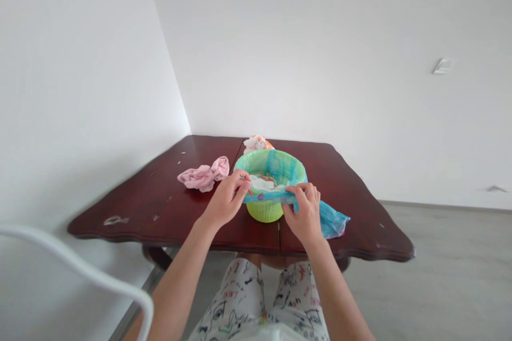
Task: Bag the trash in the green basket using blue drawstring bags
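Note:
A light green plastic waste basket (264, 213) stands upright on the table, lined with a thin blue plastic bag (276, 161) folded over its rim. White crumpled paper and some brownish scraps lie inside. My left hand (230, 194) pinches the bag's edge at the near left of the rim, where a small red strip shows at the fingertips. At the near right, my right hand (303, 210) grips the same edge between thumb and fingers. Crumpled blue plastic (334, 221) lies just right of that hand; whether it joins the liner I cannot tell.
The dark red wooden table (360, 208) has wavy edges. A pink cloth bundle (204, 176) lies left of the basket, and a white and orange crumpled packet (258, 143) behind it. White walls stand behind and left. A white curved tube (92, 272) crosses the lower left.

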{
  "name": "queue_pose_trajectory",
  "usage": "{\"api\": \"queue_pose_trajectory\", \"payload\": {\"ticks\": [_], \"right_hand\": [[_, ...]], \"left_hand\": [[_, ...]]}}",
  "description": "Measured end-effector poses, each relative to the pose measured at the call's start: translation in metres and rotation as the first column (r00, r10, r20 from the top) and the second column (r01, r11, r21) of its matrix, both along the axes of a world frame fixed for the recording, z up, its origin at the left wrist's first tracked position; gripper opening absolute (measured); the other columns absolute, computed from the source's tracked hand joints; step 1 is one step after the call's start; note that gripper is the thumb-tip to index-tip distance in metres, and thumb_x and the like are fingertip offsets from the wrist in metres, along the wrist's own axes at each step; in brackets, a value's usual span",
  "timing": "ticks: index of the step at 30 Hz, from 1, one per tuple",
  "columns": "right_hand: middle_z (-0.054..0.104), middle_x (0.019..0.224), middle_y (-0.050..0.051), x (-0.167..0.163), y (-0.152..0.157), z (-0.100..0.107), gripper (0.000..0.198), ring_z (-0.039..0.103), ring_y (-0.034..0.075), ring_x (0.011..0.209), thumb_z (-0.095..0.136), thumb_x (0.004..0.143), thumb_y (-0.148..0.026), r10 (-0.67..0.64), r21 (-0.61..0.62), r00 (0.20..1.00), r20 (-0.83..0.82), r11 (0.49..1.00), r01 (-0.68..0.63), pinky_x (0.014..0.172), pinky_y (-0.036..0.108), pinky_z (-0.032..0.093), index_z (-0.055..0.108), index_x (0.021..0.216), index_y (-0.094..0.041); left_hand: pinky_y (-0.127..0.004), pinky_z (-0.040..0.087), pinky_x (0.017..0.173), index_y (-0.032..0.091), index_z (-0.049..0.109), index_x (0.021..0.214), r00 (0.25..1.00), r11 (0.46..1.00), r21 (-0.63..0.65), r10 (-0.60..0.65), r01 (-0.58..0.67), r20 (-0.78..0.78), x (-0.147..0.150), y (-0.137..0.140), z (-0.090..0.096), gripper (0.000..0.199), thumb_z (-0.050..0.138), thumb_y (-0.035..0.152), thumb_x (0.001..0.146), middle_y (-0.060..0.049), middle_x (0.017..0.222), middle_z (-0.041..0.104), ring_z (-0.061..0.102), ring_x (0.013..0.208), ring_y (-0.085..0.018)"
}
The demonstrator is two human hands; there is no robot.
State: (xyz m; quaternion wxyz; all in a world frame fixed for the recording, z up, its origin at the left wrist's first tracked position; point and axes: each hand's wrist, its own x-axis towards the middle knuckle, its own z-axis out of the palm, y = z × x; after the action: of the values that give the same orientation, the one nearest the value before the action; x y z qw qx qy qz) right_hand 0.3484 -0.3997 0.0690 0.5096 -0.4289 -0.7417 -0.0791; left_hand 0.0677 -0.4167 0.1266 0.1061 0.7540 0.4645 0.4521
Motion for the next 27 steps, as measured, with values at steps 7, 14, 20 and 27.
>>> {"api": "queue_pose_trajectory", "payload": {"ticks": [7, 14, 20, 27], "right_hand": [[0.075, 0.124, 0.011, 0.019, 0.01, -0.022, 0.039, 0.072, 0.03, 0.114, 0.063, 0.111, -0.015, 0.01, 0.056, 0.997, -0.075, 0.998, -0.006, 0.103, 0.052, 0.059, 0.088, 0.138, -0.028], [0.074, 0.127, 0.012, 0.024, 0.027, -0.026, 0.028, 0.076, 0.026, 0.109, 0.061, 0.115, -0.02, 0.15, 0.054, 0.926, -0.346, 0.989, -0.14, 0.092, 0.043, 0.065, 0.087, 0.123, -0.027], [0.076, 0.121, 0.01, 0.027, 0.044, -0.019, 0.019, 0.075, 0.029, 0.112, 0.059, 0.12, -0.028, 0.265, -0.001, 0.901, -0.343, 0.959, -0.283, 0.098, 0.047, 0.065, 0.078, 0.12, -0.027], [0.07, 0.142, 0.016, 0.021, 0.029, -0.047, 0.045, 0.072, 0.036, 0.131, 0.077, 0.111, -0.036, 0.178, 0.025, 0.953, -0.245, 0.984, -0.177, 0.112, 0.058, 0.063, 0.062, 0.153, -0.026]], "left_hand": [[-0.044, 0.053, 0.102, 0.025, 0.077, 0.108, 0.942, 0.999, 0.047, 0.007, 0.01, -0.334, -0.026, -0.008, 0.01, 0.01, 0.086, 0.027, 0.103, 0.0, 0.089, 0.074, 0.07, 0.094, -0.027], [-0.055, 0.054, 0.122, 0.025, 0.073, 0.109, 0.969, 0.972, 0.234, 0.025, 0.034, -0.247, -0.048, 0.006, 0.002, 0.019, 0.057, 0.015, 0.115, -0.011, 0.138, 0.081, 0.073, 0.133, -0.032], [-0.044, 0.061, 0.094, 0.025, 0.069, 0.12, 0.995, 0.988, 0.145, 0.054, -0.042, -0.079, -0.045, 0.032, -0.019, 0.014, 0.054, 0.025, 0.12, -0.008, 0.112, 0.084, 0.08, 0.102, -0.029], [-0.045, 0.064, 0.111, 0.025, 0.077, 0.124, 0.993, 0.978, 0.188, -0.105, 0.092, 0.062, -0.032, 0.047, -0.033, 0.014, 0.066, 0.034, 0.121, -0.009, 0.121, 0.087, 0.083, 0.115, -0.028]]}}
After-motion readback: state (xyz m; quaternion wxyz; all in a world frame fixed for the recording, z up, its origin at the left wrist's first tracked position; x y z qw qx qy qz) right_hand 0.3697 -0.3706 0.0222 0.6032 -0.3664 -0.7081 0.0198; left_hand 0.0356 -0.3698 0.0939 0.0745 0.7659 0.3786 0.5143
